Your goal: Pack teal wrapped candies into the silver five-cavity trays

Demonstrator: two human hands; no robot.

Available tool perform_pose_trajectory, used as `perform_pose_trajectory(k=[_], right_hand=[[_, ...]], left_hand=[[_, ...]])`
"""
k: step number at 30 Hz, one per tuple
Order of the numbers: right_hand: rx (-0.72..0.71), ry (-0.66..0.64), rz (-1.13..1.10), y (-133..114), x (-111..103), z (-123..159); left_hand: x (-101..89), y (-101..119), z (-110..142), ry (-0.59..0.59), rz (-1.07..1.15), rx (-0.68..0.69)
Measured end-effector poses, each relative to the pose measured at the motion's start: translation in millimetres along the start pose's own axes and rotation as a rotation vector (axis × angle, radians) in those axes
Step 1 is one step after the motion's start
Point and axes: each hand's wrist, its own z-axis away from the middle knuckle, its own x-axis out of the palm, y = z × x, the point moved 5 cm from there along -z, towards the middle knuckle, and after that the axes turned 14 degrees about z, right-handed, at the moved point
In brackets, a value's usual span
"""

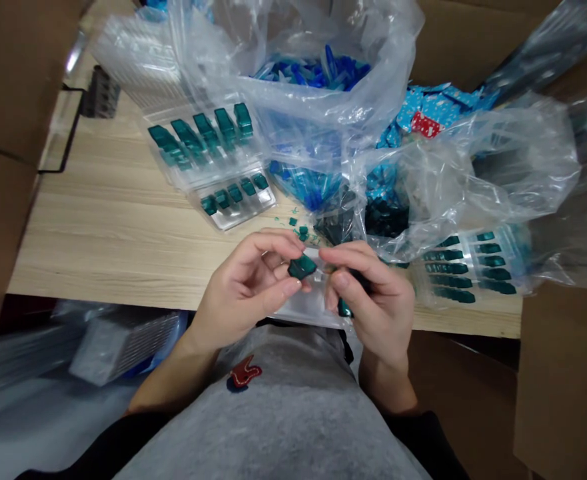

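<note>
Pinching the green piece (pixel 302 268) between thumb and fingers of the left hand (pixel 238 287), nearer to that hand than to the other. Seeming to run crosswise along its long axis, toward the right hand (pixel 378 297). Curling the right hand around a dark item (pixel 360 279), just right of the green piece, too hidden to identify. Just beyond the green piece, green scraps (pixel 303 232); farther beyond, a clear bag (pixel 390 60); beyond and left, an open clear case (pixel 246 215); well right, a filled case (pixel 470 257).
</note>
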Motion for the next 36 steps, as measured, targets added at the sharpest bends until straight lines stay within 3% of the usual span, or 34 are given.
perform_pose_trajectory(k=[3, 6, 11, 14, 18, 21, 23, 27, 30, 34, 36], right_hand=[[-0.129, 0.022, 0.246, -10.1, -1.0, 3.6], [-0.223, 0.062, 0.347, -15.3, 0.2, 5.2], [-0.377, 0.05, 0.561, -19.1, 9.8, 8.9], [-0.431, 0.114, 0.72, -18.4, 10.1, 10.7], [-0.324, 0.224, 0.788, -5.0, -2.4, 1.6], [-0.242, 0.162, 0.773, 10.3, -8.4, -12.8], [-0.225, 0.075, 0.787, 18.2, -7.8, -22.4], [-0.202, -0.037, 0.837, 26.9, -2.1, -35.6], [-0.162, 0.028, 0.78, 31.0, 0.3, -41.6], [-0.007, 0.085, 0.461, 43.1, 2.3, -49.2], [0.086, 0.067, 0.216, 48.8, 3.8, -52.8]], left_hand=[[1.8, 8.4, 0.9, -0.048, -0.15, 0.058], [5.4, 10.2, 4.7, -0.092, -0.243, 0.116], [4.6, 7.1, 13.6, -0.034, -0.523, 0.249], [-8.1, 8.1, 20.4, 0.024, -0.634, 0.246], [-34.6, 14.4, 29.3, 0.042, -0.797, 0.126], [-43.2, 10.8, 32.5, -0.12, -0.894, -0.012], [-42.5, 6.5, 32.5, -0.203, -0.894, -0.035], [-37.7, -4.6, 27.6, -0.194, -0.903, -0.022], [-34.6, -11.3, 25.5, -0.154, -0.946, 0.043], [-33.3, -13.8, 28.5, -0.154, -1.087, 0.217], [-35.4, -13.7, 28.2, -0.163, -1.135, 0.221]])
